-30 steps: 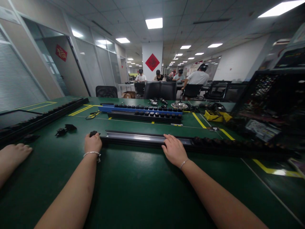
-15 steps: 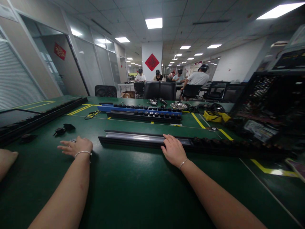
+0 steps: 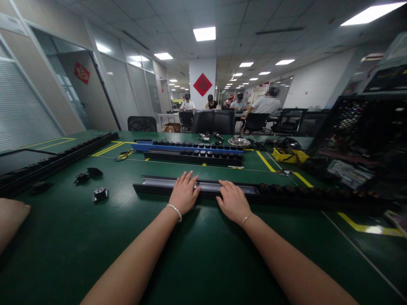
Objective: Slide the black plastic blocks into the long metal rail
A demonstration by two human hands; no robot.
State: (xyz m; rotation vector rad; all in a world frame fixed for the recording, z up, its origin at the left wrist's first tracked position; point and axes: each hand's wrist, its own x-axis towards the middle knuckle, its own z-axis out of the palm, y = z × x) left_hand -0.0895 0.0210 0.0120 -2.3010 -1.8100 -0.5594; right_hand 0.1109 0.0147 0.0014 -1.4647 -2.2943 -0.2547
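A long black rail [image 3: 159,189] with a shiny channel lies across the green table in front of me. My left hand [image 3: 184,193] rests over its middle, palm down, fingers spread along the channel; whether anything is beneath the palm is hidden. Just to the right, my right hand [image 3: 233,202] grips the rail, fingers bent over into the channel and thumb at the near wall. Dark round parts [image 3: 292,190] fill the rail's right portion. A small black and silver module [image 3: 100,194] sits alone on the table to the left.
More dark modules [image 3: 87,174] lie at the left, beside another long black rail [image 3: 73,154]. Behind stand a blue rail [image 3: 143,146] and a shorter black one [image 3: 165,156], both carrying parts. Yellow bundle [image 3: 291,156] and equipment rack [image 3: 352,135] are right. Someone's arm [image 3: 12,218] enters left.
My left hand has moved right, from above the lone module to the rail's middle, uncovering that module. My right hand stays in place on the rail.
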